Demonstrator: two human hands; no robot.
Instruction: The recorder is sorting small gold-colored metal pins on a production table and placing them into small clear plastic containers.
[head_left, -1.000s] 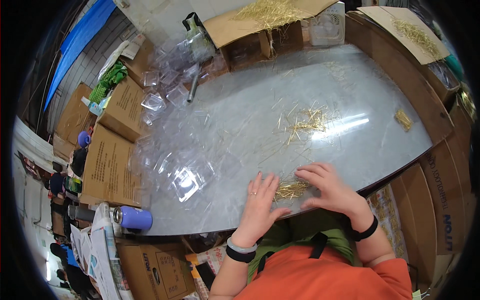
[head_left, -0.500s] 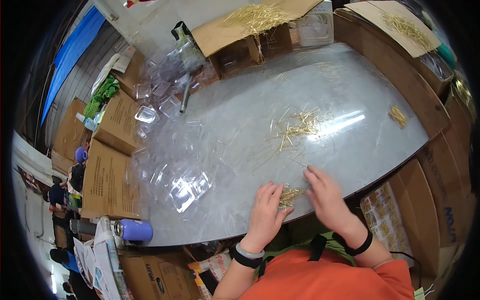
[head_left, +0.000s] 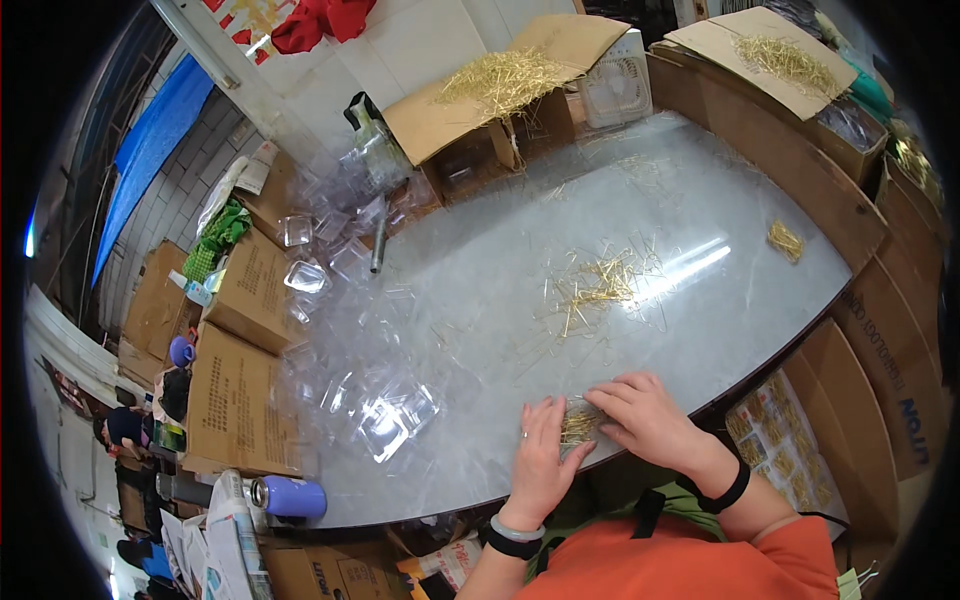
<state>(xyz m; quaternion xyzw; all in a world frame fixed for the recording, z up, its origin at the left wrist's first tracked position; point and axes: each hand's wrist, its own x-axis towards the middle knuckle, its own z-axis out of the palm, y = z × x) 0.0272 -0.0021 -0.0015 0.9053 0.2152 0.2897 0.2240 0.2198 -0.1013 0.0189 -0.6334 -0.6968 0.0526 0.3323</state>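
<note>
A small bundle of gold pins (head_left: pixel 579 426) lay on the near edge of the tabletop (head_left: pixel 480 300), squeezed between the two hands. The left hand (head_left: pixel 541 458) sat at the bundle's 8 o'clock, fingers spread flat and palm down, its fingertips touching the pins' left side. The right hand (head_left: pixel 648 418) sat at the bundle's 3 o'clock, fingers stretched out and laid partly over the pins; neither hand was closed around them, and whether any pin was pinched could not be told.

At 12 o'clock from the bundle, well apart, a loose scatter of gold pins (head_left: pixel 598 285) lay spread in the middle of the tabletop. At 2 o'clock, near the far right edge, was a smaller clump of pins (head_left: pixel 785 240). At 9 o'clock lay clear plastic trays (head_left: pixel 385 420), more of them piled toward 11 o'clock. Farther out at 12 o'clock stood an open cardboard box (head_left: pixel 470 120) heaped with pins. At 8 o'clock, off the tabletop's corner, lay a purple flask (head_left: pixel 290 496).
</note>
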